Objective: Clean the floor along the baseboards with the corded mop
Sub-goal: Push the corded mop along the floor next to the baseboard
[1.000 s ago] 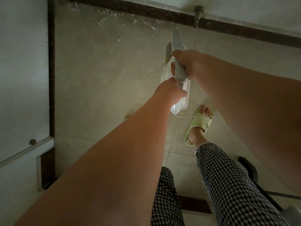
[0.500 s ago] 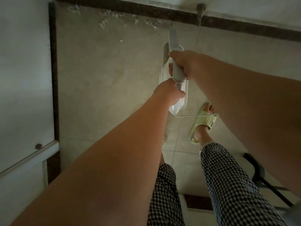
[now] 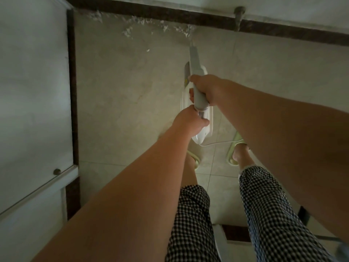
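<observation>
Both hands, left hand (image 3: 189, 121) and right hand (image 3: 205, 88), gripped mop handle (image 3: 197, 89); I judged mid-stroke; next push toward debris (image 3: 143, 25) at far baseboard (image 3: 151, 13).

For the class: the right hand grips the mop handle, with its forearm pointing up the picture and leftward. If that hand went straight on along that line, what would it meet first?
Probably the mop body just beyond the right hand, then bare floor and the white debris along the dark baseboard. One view, so depth is uncertain.

Dim beige tiled floor (image 3: 117, 103) spread beyond the grip, edged by dark baseboard (image 3: 170, 16) under pale walls (image 3: 32, 82).
</observation>
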A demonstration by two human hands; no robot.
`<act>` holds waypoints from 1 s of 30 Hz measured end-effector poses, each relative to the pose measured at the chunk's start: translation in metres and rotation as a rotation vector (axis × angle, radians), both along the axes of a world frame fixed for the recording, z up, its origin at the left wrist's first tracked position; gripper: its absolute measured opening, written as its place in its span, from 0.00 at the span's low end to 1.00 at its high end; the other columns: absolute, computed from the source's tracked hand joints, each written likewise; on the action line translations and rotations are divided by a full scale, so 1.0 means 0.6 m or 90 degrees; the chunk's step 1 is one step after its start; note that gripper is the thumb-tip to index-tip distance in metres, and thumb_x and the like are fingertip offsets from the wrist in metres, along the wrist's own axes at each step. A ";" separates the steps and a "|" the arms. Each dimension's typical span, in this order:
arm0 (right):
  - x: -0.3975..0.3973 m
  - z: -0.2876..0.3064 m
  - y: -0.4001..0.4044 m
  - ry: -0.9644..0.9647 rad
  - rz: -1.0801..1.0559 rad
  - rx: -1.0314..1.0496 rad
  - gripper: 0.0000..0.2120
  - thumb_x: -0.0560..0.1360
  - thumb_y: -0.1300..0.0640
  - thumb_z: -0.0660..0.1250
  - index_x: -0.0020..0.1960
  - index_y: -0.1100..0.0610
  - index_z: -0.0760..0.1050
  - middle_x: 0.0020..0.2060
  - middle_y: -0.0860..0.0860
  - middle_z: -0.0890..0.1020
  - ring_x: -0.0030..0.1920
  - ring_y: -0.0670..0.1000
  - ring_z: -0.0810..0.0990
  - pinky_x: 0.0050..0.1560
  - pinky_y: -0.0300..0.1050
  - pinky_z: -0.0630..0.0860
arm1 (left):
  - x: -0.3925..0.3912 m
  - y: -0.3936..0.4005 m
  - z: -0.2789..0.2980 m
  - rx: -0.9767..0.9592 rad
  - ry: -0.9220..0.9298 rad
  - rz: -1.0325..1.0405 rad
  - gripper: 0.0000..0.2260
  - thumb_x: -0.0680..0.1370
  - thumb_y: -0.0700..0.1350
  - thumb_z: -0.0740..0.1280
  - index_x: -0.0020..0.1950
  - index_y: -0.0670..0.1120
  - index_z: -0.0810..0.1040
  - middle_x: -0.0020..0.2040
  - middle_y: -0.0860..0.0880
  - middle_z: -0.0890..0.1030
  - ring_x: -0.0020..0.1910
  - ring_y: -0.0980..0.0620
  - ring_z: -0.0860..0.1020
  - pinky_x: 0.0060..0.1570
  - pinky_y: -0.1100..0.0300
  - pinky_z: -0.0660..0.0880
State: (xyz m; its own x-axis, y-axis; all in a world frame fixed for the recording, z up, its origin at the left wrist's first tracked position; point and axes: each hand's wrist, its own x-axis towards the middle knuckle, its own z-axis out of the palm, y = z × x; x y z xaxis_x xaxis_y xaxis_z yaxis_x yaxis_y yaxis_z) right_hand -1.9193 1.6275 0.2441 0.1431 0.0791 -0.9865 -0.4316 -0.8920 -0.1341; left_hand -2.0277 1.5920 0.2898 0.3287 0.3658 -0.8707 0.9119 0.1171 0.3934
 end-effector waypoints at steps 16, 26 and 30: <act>-0.022 -0.008 0.045 -0.049 -0.097 0.018 0.12 0.77 0.50 0.66 0.44 0.58 0.71 0.27 0.51 0.75 0.25 0.48 0.73 0.30 0.41 0.75 | -0.028 0.062 -0.021 0.050 -0.010 -0.085 0.19 0.76 0.51 0.69 0.63 0.43 0.73 0.55 0.46 0.80 0.52 0.46 0.78 0.47 0.57 0.70; 0.021 -0.013 0.064 -0.030 -0.097 0.006 0.13 0.77 0.48 0.66 0.42 0.57 0.70 0.29 0.50 0.75 0.26 0.47 0.73 0.29 0.40 0.74 | 0.009 0.081 -0.034 0.062 -0.028 -0.095 0.19 0.76 0.51 0.69 0.64 0.44 0.73 0.55 0.47 0.79 0.46 0.49 0.74 0.46 0.57 0.70; 0.025 -0.013 0.067 -0.021 -0.091 0.010 0.12 0.77 0.48 0.66 0.46 0.57 0.70 0.29 0.50 0.75 0.25 0.46 0.74 0.27 0.38 0.75 | 0.012 0.083 -0.033 0.062 -0.018 -0.078 0.20 0.76 0.51 0.69 0.64 0.44 0.73 0.55 0.47 0.79 0.50 0.47 0.77 0.49 0.56 0.73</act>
